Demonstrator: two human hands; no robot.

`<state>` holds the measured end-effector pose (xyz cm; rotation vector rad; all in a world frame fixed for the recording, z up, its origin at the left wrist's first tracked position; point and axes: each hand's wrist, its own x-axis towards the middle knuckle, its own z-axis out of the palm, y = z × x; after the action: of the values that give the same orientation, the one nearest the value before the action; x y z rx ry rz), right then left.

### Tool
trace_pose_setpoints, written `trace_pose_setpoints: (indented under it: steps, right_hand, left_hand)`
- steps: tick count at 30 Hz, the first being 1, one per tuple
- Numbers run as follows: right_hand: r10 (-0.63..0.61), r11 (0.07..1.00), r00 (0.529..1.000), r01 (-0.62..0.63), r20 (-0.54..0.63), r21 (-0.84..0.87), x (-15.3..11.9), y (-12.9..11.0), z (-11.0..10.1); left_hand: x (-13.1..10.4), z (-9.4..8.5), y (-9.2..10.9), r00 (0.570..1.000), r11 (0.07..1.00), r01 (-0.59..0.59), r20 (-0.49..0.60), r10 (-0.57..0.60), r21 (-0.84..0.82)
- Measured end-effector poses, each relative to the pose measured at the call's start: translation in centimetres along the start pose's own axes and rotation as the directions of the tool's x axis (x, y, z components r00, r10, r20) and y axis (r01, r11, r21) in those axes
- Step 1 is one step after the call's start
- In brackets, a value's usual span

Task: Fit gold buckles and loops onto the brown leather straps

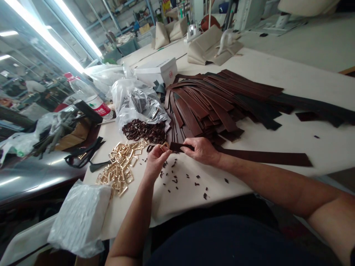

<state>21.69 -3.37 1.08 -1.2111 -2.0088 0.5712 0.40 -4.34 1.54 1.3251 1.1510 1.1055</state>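
Note:
My left hand (156, 161) pinches a gold buckle (165, 146) at the end of a dark brown leather strap. My right hand (202, 150) grips that leather strap (266, 156) near the same end, and its long tail lies off to the right on the table. Buckle and strap end meet between my hands; whether the strap passes through the buckle I cannot tell. Left of my left hand lies a heap of gold buckles (120, 166). Behind it is a pile of small brown leather loops (144, 131). A large fan of brown straps (210, 103) spreads beyond my right hand.
Small dark scraps (196, 184) are scattered on the pale table (166, 207) before me. A plastic-wrapped white packet (80, 218) sits at the near left corner. Farther back stand a clear plastic bag (133, 99), a white box (156, 72) and a bottle (95, 103).

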Motion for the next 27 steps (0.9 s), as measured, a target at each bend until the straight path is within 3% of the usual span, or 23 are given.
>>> trace_pose_setpoints:
  steps: [10,13,15,17,19,24,27]
  right_hand:
    - [0.048,0.997,0.999,-0.048,0.002,0.054,0.0,-0.2,-0.4]
    - [0.116,0.954,0.992,-0.127,0.054,0.272,0.2,-0.1,-0.6]
    - [0.135,0.846,0.981,-0.187,0.139,0.499,0.3,-0.2,-0.7]
    - [0.083,0.724,0.977,-0.194,0.195,0.662,0.4,-0.2,-0.6]
    - [0.033,0.668,0.976,-0.183,0.217,0.722,0.4,-0.3,-0.4]
    - [0.123,0.646,0.953,-0.290,0.278,0.706,0.2,-0.3,0.2]
    - [0.105,0.694,0.975,-0.213,0.196,0.687,0.2,-0.3,0.2]
  left_hand:
    - [0.4,-0.7,-0.8,0.998,0.998,-0.065,-0.015,0.065,0.025]
    - [0.3,-1.1,-0.4,0.986,0.972,-0.163,-0.006,0.167,0.171]
    - [0.2,-1.2,-0.3,0.980,0.957,-0.198,0.010,0.200,0.210]
    - [0.1,-1.0,-0.5,0.987,0.975,-0.163,0.040,0.159,0.150]
    - [0.0,-0.6,-0.9,0.993,0.995,-0.088,0.087,0.084,0.037]
    - [-0.1,0.3,-1.3,0.985,0.981,0.089,0.163,-0.061,-0.171]
    - [-0.1,0.4,-1.4,0.982,0.973,0.123,0.164,-0.091,-0.197]
